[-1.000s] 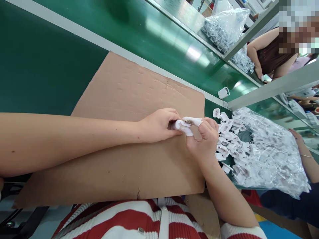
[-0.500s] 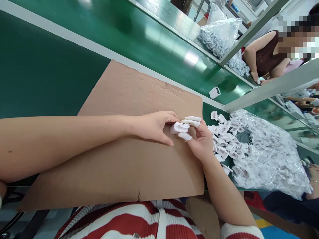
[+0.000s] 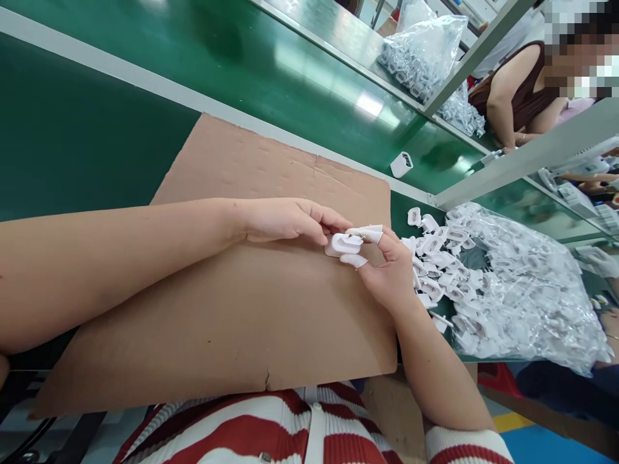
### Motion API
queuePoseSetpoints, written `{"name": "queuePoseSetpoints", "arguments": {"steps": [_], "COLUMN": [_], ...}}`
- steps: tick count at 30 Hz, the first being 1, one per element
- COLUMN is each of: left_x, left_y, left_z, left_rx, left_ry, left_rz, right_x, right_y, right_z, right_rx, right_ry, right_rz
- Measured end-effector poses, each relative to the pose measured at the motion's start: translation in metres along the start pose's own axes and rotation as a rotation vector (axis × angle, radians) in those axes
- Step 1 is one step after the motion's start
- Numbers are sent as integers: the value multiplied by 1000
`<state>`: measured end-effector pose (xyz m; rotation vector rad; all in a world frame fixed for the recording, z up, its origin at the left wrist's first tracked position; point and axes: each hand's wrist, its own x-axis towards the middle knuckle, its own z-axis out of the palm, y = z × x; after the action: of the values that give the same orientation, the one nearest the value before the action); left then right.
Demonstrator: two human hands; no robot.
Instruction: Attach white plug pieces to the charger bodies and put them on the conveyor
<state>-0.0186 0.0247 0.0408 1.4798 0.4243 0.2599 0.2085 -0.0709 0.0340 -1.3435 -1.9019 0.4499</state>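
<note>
White piece: the small white piece is just right of the middle of the frame, between the two hands and over the cardboard. I can't tell if it touches the cardboard.
Right hand: the right hand pinches the piece between thumb and fingers. White covers sit on some fingertips.
Left hand: the left hand has bent fingers, close together, at the piece's left end. I can't tell if they grip it or only touch it.
Tiny bits: something small and dark shows by the right fingers, too small to name.
How it feels: it looks like hard, smooth plastic, so likely light and stiff, maybe a bit slippery. The dark bits may be easy to bend.
Good grip: the long, flat sides seem best, away from those bits.
Right side of the frame: loose white parts lie beside a big clear bag.
Above them: one white shell sits on the green surface.
</note>
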Motion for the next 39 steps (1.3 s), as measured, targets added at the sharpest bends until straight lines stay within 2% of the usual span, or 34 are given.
{"name": "queuePoseSetpoints", "arguments": {"steps": [5,7,12,16,20,23,26,28,30,32,34,36,39], "left_x": [-1,-1,1,3,1,-1,-2,-1,1,5,12,22,41], "left_y": [-11,-13,0,11,9,4,0,-1,0,2,5,7,7], "left_z": [21,25,18,8,-5,-8,3,13,16,6,-19,-54,-108], "left_rx": [263,338,359,193,131,185,230,250,257,271,320,404,537], "left_ry": [209,248,128,6,-71,-27,50,94,175,309,502,708,924], "left_rz": [91,127,60,-17,-52,-51,1,33,37,15,-8,-10,-3], "right_x": [-3,-4,-5,-5,-5,-6,-5,-3,0,1,0,-2,-5], "right_y": [3,4,3,1,2,2,1,2,7,14,23,30,39], "right_z": [2,2,3,3,3,6,5,-4,-23,-47,-69,-81,-77], "right_rx": [-8,18,79,84,81,96,105,108,76,-50,-240,-378,-438], "right_ry": [4,2,29,29,24,27,21,-15,26,163,251,184,-20], "right_rz": [16,18,28,44,62,73,73,83,104,143,209,253,199]}}
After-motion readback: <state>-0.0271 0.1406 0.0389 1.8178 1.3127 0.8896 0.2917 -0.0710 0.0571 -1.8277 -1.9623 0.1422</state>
